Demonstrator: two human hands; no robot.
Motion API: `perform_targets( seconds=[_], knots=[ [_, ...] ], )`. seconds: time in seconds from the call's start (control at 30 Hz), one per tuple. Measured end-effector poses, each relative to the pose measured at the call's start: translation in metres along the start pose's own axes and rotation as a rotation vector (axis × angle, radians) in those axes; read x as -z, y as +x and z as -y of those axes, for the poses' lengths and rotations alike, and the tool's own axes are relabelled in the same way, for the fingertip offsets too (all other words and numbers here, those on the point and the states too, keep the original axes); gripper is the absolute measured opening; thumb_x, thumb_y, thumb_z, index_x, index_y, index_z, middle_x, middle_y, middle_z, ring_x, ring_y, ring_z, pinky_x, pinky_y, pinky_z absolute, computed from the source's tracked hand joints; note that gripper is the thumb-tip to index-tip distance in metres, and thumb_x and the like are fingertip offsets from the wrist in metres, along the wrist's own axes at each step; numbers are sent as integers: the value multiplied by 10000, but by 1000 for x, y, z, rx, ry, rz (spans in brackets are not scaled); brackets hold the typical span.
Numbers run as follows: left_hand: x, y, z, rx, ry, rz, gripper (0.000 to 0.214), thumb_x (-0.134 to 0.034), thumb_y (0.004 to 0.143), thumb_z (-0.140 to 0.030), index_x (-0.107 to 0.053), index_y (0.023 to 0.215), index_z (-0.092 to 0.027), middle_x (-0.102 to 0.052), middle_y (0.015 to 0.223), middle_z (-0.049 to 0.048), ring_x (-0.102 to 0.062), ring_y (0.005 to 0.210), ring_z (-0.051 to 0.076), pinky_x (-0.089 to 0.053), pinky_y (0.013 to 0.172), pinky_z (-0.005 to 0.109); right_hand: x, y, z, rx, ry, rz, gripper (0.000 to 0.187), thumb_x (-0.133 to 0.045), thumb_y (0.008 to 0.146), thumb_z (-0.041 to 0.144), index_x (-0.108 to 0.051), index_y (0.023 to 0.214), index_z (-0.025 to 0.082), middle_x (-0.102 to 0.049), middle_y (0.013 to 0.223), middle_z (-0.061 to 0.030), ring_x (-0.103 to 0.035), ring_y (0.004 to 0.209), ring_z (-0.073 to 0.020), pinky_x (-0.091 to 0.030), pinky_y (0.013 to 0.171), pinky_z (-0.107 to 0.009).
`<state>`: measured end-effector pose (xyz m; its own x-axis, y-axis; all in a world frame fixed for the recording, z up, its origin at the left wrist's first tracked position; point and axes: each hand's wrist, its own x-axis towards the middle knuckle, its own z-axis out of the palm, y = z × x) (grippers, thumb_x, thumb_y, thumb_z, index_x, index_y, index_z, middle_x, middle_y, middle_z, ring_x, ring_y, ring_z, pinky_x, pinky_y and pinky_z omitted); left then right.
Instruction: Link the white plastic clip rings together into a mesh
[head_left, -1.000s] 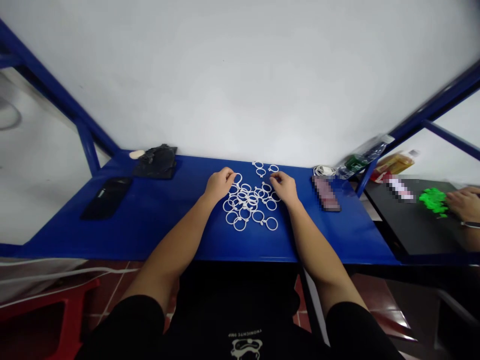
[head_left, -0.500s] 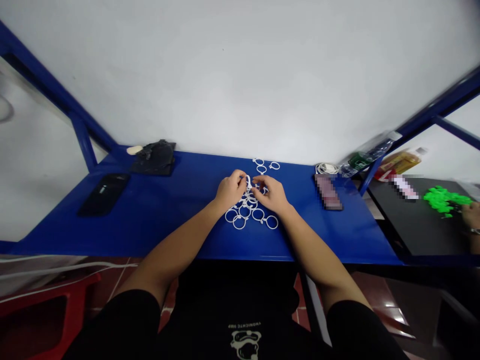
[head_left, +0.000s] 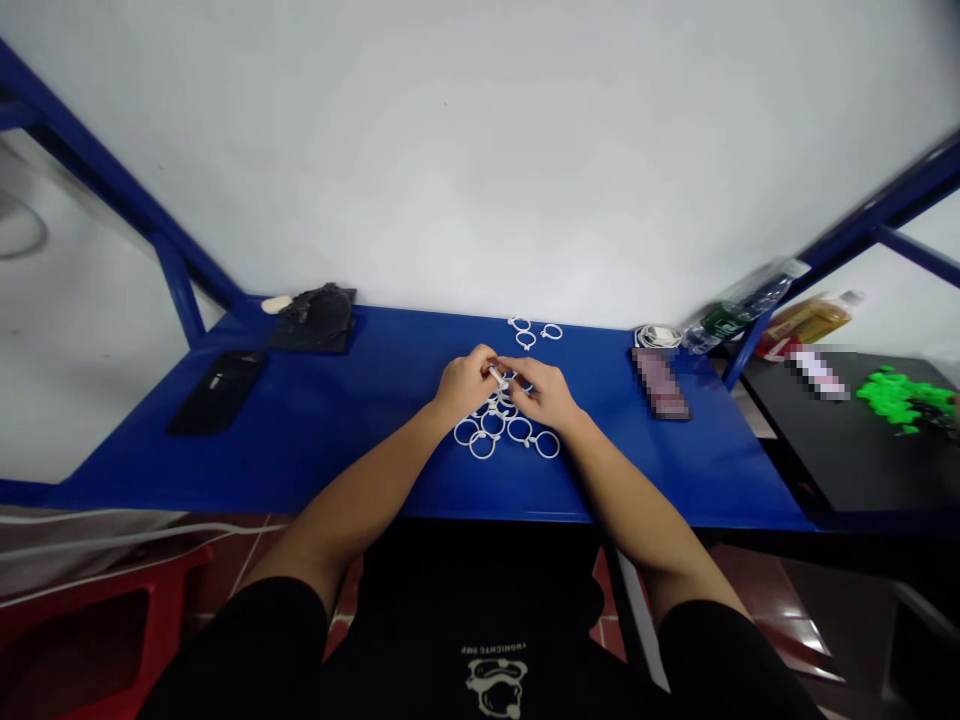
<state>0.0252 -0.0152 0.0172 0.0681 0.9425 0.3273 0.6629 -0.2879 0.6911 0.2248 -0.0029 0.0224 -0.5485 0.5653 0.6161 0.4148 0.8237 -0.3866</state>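
Several white plastic rings (head_left: 504, 432) lie in a pile on the blue table (head_left: 360, 440). My left hand (head_left: 466, 382) and my right hand (head_left: 545, 390) meet above the pile, fingertips pinched together on one white ring (head_left: 497, 377) between them. Both hands cover much of the pile. A few more white rings (head_left: 531, 331) lie apart near the wall.
A black phone (head_left: 217, 390) lies at the left, a black pouch (head_left: 315, 318) at the back left. Another phone (head_left: 660, 384), a coiled cable (head_left: 654, 336) and bottles (head_left: 739, 308) are at the right. Green parts (head_left: 900, 398) sit on the neighbouring black table.
My hands came together from the two sides of the pile and now pinch one ring between them. The other person's hand at the far right has left the view.
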Motion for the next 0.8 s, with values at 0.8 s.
perform_targets(
  seconds=[0.8],
  knots=[
    [-1,4,7,-194,22,74,257,-571,1011,-188,-794,1131,-235,-812,1009,53,-740,933,198,-534,852,308,3,4,-7,-90,233,-3,442,-475,983,198,-778,1299,261,-769,990,-53,-722,906,-186,-599,855,-354]
  ],
)
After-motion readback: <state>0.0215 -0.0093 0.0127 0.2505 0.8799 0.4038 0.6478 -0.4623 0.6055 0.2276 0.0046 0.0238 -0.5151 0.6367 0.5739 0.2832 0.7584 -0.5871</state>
